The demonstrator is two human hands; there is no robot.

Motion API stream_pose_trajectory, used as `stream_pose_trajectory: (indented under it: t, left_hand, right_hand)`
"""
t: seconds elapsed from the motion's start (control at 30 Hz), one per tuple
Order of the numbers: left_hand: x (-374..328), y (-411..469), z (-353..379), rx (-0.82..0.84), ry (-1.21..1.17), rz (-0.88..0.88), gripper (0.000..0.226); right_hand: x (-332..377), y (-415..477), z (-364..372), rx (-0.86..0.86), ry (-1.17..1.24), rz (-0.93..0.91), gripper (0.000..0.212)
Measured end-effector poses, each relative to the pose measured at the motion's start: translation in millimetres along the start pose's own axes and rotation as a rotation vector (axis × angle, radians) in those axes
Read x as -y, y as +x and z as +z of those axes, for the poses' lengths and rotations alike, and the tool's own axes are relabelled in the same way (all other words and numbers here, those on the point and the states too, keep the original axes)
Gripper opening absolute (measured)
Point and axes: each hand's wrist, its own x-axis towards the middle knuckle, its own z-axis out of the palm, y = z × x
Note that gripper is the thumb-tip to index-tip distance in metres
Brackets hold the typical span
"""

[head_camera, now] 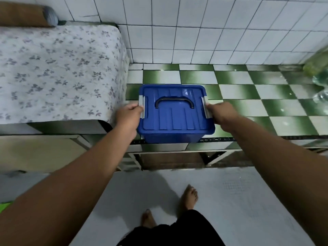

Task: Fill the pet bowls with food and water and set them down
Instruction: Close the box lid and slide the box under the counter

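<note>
Blue box, lid on, sat at the near edge of the green-and-white checkered surface, just beside the flowered mattress. Could not tell whether it rested fully or was partly lifted. Left hand gripped the left side clip and right hand the right clip, fingers of both curled onto them.

Judgement: box likely held the pet food, and the step was unlatching. Best to pull both clips outward together, keep the box flat, then raise the lid by its dark handle.

No bowls in view. White tiled wall behind; clear bottles far right; person stood barefoot on pale floor.
</note>
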Motion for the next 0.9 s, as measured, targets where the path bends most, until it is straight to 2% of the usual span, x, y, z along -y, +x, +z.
stream_pose_trajectory:
  t: [0.1, 0.3, 0.43, 0.6, 0.73, 0.9]
  left_hand:
    - [12.6, -18.9, -9.9, 0.011, 0.026, -0.023, 0.03]
    - [57.0, -71.4, -20.5, -0.015, -0.006, -0.015, 0.03]
    - [91.2, -114.1, -27.7, -0.073, -0.055, -0.014, 0.024]
    - [136.3, -155.2, -35.4, -0.063, -0.076, -0.055, 0.029]
    - [186.2, -156.6, -51.5, -0.007, -0.002, -0.116, 0.029]
    - [270.7, -122.0, -48.4, 0.035, 0.155, -0.105, 0.026]
  right_hand:
    - [-24.2, -33.0, -9.1, -0.002, 0.077, 0.023, 0.034]
    - [-68.8, -83.3, -32.5, 0.035, 0.152, -0.011, 0.031]
    - [-105.6, -112.2, -49.8, 0.144, 0.175, 0.006, 0.031]
    - [-155.1, -137.2, -56.1, 0.218, 0.182, 0.008, 0.031]
    - [-206.6, -141.4, -43.8, 0.285, 0.161, 0.044, 0.023]
    - [-299.0, -106.4, 0.9, 0.263, 0.096, 0.105, 0.023]
